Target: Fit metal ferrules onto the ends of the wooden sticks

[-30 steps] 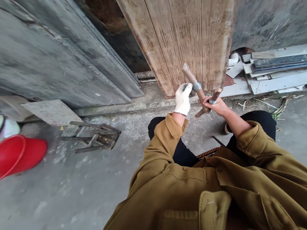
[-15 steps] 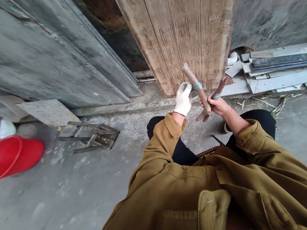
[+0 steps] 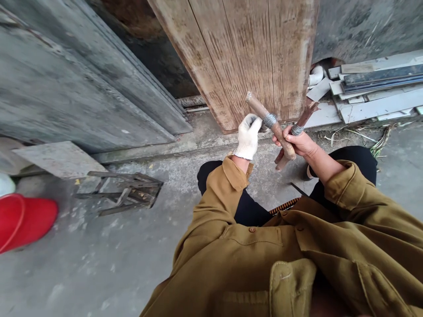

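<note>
My left hand (image 3: 247,137), in a white knit glove, is closed with thumb and fingers pinched against the silvery wire (image 3: 270,120) wound around a wooden stick. My bare right hand (image 3: 299,141) is wrapped around the forked branch (image 3: 283,140), a brown piece with several blunt limbs crossing in front of my fingers. A second wire coil (image 3: 297,130) circles the other upper limb (image 3: 308,114), just above my right thumb. The branch is held up in front of my knees, tilted. The fingertips of my left glove are partly hidden.
Wooden planks (image 3: 251,53) lean on the wall ahead. Stacked boards and strips (image 3: 380,88) lie at right beside a white pipe (image 3: 316,75). To the left are a small wooden stool (image 3: 125,191) on its side, a red bucket (image 3: 33,222) and a grey panel (image 3: 62,159).
The view has shifted slightly, and the forked branch has turned a little in my right hand. My left hand stays at the wire coil.
</note>
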Available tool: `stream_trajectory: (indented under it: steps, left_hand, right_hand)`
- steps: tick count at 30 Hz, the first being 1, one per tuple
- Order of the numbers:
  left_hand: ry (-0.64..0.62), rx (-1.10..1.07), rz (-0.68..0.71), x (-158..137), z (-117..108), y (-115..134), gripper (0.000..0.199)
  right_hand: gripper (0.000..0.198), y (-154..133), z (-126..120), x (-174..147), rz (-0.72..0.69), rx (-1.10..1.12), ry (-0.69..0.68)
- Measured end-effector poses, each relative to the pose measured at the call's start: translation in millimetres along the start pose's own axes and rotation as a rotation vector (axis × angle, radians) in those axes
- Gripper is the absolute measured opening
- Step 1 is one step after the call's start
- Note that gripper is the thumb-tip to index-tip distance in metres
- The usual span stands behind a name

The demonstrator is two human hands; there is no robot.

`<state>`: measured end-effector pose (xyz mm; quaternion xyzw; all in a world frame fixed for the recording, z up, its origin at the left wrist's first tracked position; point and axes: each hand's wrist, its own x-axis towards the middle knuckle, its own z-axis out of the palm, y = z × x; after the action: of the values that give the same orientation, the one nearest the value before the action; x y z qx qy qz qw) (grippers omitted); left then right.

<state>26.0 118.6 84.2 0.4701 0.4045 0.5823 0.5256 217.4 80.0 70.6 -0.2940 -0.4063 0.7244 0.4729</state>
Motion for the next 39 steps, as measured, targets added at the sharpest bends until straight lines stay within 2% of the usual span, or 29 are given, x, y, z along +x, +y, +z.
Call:
stream_trajectory:
  steps: [4,7,9,11,13,15,17,19,21,23,25,27,28,30,32,35,37,39]
  left_hand:
    - [0.071,0.004,-0.031,0,-1,-1,0.04]
    - [0.097,-0.105,-0.102,1,2,0,0.037]
    - [0.098,-0.18,-0.161,3,3,2,0.036]
    - [0.079,-0.228,-0.196,4,1,7,0.036]
    - [0.012,-0.235,-0.188,3,-5,16,0.04]
    - [-0.121,-0.157,-0.183,0,-15,28,0.045]
    - [-0.278,-0.076,-0.182,-4,-26,39,0.051]
    - [-0.489,-0.01,-0.18,-7,-34,46,0.051]
    - [-0.648,0.056,-0.19,-12,-38,46,0.047]
    - [-0.73,0.104,-0.188,-18,-37,38,0.04]
    - [-0.719,0.125,-0.183,-26,-33,25,0.036]
    - [-0.596,0.112,-0.188,-34,-29,11,0.037]
    - [-0.534,0.091,-0.202,-38,-26,5,0.04]
    - [-0.487,0.034,-0.264,-44,-22,-3,0.044]
    - [-0.516,0.008,-0.339,-48,-19,-8,0.041]
    - [-0.579,0.069,-0.4,-52,-14,-13,0.027]
    - [-0.593,0.157,-0.378,-55,-10,-17,0.015]
    - [-0.563,0.267,-0.279,-57,-7,-19,0.006]
  right_hand:
    - [0.059,-4,2,-4,-0.032,-0.091,-0.042]
    - [0.05,-7,3,-7,-0.075,-0.207,-0.1]
    - [0.048,-10,2,-6,-0.105,-0.281,-0.168]
    - [0.049,-16,-3,-5,-0.099,-0.353,-0.297]
    - [0.049,-25,-10,-4,-0.026,-0.44,-0.463]
    - [0.049,-35,-19,-5,0.104,-0.528,-0.597]
    - [0.048,-44,-28,-9,0.252,-0.598,-0.662]
    - [0.046,-48,-37,-14,0.393,-0.67,-0.68]
    - [0.043,-47,-43,-19,0.517,-0.771,-0.645]
    - [0.04,-44,-47,-22,0.606,-0.891,-0.553]
    - [0.039,-42,-50,-23,0.656,-0.983,-0.465]
    - [0.039,-41,-52,-21,0.669,-1.024,-0.41]
    - [0.038,-41,-53,-19,0.662,-1.024,-0.388]
    - [0.036,-40,-55,-15,0.602,-0.979,-0.328]
    - [0.033,-37,-57,-11,0.498,-0.89,-0.247]
    - [0.029,-29,-59,-4,0.36,-0.683,-0.068]
    - [0.03,-22,-59,-1,0.297,-0.514,0.054]
    - [0.031,-13,-55,3,0.259,-0.37,0.137]
